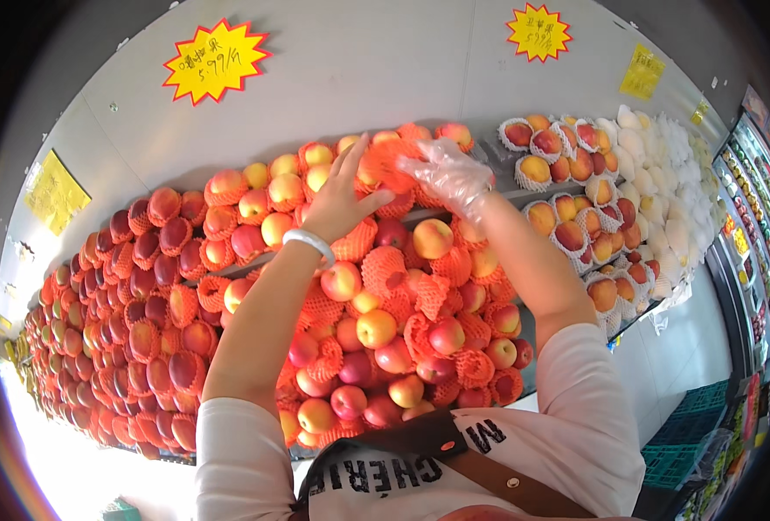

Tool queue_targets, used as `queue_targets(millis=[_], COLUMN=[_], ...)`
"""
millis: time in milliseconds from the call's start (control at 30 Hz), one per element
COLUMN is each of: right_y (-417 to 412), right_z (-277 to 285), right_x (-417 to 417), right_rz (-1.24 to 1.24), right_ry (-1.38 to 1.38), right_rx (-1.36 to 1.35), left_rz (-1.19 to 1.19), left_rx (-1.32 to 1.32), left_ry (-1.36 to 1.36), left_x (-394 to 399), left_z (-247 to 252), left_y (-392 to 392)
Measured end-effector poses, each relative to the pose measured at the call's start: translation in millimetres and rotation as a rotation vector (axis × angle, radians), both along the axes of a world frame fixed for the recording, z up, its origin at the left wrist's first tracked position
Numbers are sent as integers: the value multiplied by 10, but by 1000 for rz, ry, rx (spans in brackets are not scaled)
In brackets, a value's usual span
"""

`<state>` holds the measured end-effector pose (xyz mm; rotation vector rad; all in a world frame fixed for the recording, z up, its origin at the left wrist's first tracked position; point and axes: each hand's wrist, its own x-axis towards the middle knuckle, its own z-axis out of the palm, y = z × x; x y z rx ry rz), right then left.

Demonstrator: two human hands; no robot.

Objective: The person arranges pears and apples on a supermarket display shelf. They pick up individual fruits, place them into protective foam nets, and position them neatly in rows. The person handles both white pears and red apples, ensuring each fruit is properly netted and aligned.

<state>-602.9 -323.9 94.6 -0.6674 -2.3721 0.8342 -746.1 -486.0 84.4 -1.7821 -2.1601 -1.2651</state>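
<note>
My left hand [341,198], bare and with a pale bangle [309,242] at the wrist, is over the upper rows of apples. Its fingers are spread, with nothing seen in them. To its right, my right hand [450,172] wears a transparent plastic glove. Its fingertips meet a blurred orange foam net [385,159] between the hands; whether they grip it is hard to see. Below my hands lies a heap of red and yellow apples [376,328], some bare, some in orange foam nets. A loose-looking net [432,294] rests on the heap.
Dark red fruit [157,312] in orange nets fills the left of the sloped display. Peaches or nectarines [570,234] in white nets and white-wrapped fruit [658,202] stand at right. Price signs [217,62] hang on the grey wall [385,58]. Green crates [684,430] sit on the floor.
</note>
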Motion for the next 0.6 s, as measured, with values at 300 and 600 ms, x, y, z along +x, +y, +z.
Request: queue_targets(millis=[300,600], right_y=[564,364], right_z=[397,-132], right_x=[546,477], right_rz=[107,-23], right_ry=[-697,-658], right_rx=[290,308], left_rz=[198,177], left_rx=[-63,-72], left_ry=[-475,-310], left_x=[-34,22], left_z=[46,-312], left_y=[-519,-703])
